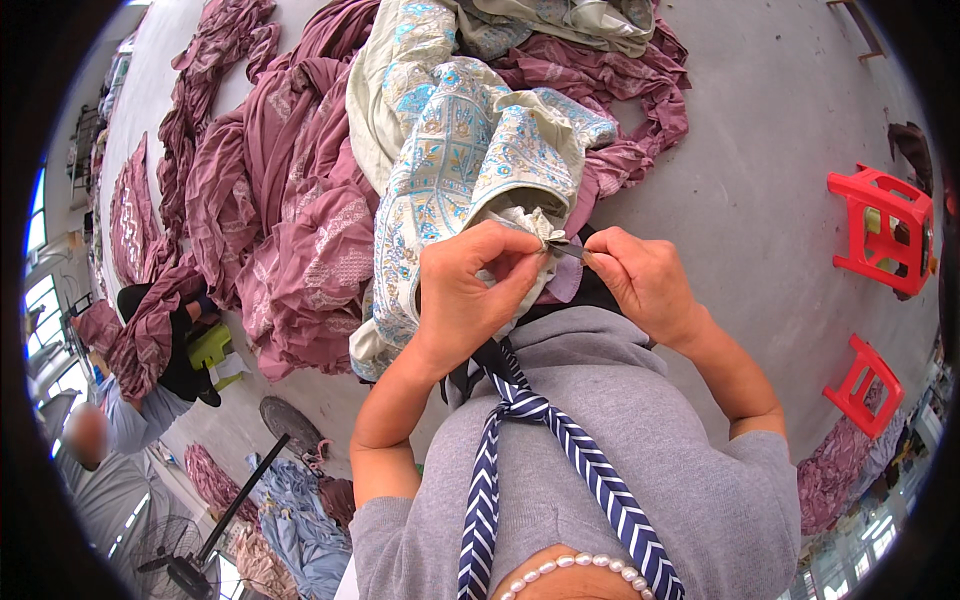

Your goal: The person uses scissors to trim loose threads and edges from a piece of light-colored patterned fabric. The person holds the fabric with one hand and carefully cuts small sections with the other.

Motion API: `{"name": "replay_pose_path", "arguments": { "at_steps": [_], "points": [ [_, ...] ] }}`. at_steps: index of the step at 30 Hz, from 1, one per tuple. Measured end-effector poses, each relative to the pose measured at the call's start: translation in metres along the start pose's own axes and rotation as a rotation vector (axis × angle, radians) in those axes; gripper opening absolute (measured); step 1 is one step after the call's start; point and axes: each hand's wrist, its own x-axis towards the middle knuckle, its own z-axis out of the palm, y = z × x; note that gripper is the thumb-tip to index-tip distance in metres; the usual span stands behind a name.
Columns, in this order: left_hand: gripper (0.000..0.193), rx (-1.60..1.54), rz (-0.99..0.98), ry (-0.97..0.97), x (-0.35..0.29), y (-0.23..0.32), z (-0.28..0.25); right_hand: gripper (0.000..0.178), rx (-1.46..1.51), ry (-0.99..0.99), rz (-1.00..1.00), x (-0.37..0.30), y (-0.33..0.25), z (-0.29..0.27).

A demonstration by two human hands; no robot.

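Cream cloth with a blue and tan print [450,150] hangs over my lap and runs away from me onto the heap ahead. My left hand [475,290] pinches a gathered edge of it between thumb and fingertips. In my right hand [645,285], thumb and fingers close on a small dark metal-bladed tool [570,249], whose exact kind I cannot make out. The blade's tip meets the cloth at my left fingertips. A scrap of lilac fabric [566,280] shows just below the blade.
Mauve patterned cloth [310,220] lies heaped ahead and to the left. Two red plastic stools [880,225] [865,388] stand on the right. At the left, another person [140,410] sits handling mauve cloth. A fan [180,560] and blue cloth [300,515] are at the lower left.
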Motion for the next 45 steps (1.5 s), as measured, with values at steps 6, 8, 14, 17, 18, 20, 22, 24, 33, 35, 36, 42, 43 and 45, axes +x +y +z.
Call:
{"name": "replay_pose_path", "arguments": {
  "at_steps": [6, 8, 14, 17, 18, 20, 22, 24, 33, 35, 36, 42, 43, 45],
  "points": [
    [0.009, -0.033, -0.027, -0.043, 0.001, 0.000, -0.002, 0.015, 0.009, -0.011, -0.011, 0.001, 0.001, 0.001],
    [0.009, -0.039, -0.023, -0.061, 0.000, -0.001, -0.001, 0.015, 0.000, -0.019, -0.034, 0.001, 0.001, 0.002],
    [0.010, -0.048, -0.031, -0.024, 0.000, -0.003, -0.003, 0.024, 0.282, -0.051, 0.221, 0.010, -0.018, -0.004],
    [0.009, -0.010, -0.008, -0.001, 0.000, 0.001, -0.006, 0.030, 0.268, -0.021, 0.167, 0.009, -0.006, 0.007],
    [0.009, -0.021, -0.014, 0.018, 0.000, -0.001, -0.007, 0.030, 0.177, -0.039, 0.110, 0.008, 0.002, 0.007],
    [0.009, -0.043, -0.027, 0.057, -0.001, -0.006, -0.009, 0.030, -0.006, -0.074, -0.004, 0.004, 0.017, 0.001],
    [0.009, -0.023, -0.011, 0.048, 0.000, -0.006, -0.007, 0.029, 0.155, -0.017, 0.136, 0.010, 0.001, -0.006],
    [0.010, 0.001, 0.001, 0.026, 0.001, -0.003, -0.005, 0.026, 0.225, 0.020, 0.190, 0.017, -0.017, -0.008],
    [0.008, -0.047, -0.006, 0.000, -0.008, -0.005, -0.008, 0.012, 0.041, 0.087, -0.024, 0.018, -0.007, 0.018],
    [0.006, -0.189, -0.084, 0.028, -0.013, -0.017, -0.004, 0.010, 0.195, 0.083, 0.083, 0.018, -0.001, 0.019],
    [0.006, -0.202, -0.125, 0.007, -0.013, -0.017, -0.004, 0.010, 0.293, 0.068, 0.164, 0.017, 0.001, 0.019],
    [0.012, -0.087, -0.205, -0.096, -0.003, -0.006, -0.008, 0.007, 0.421, -0.016, 0.206, 0.017, -0.004, 0.015],
    [0.013, -0.038, -0.195, -0.114, -0.002, -0.003, -0.009, 0.007, 0.411, -0.022, 0.190, 0.017, -0.005, 0.014],
    [0.013, -0.013, -0.172, -0.138, -0.001, -0.003, -0.009, 0.006, 0.397, -0.012, 0.138, 0.015, -0.006, 0.015]
  ]
}}
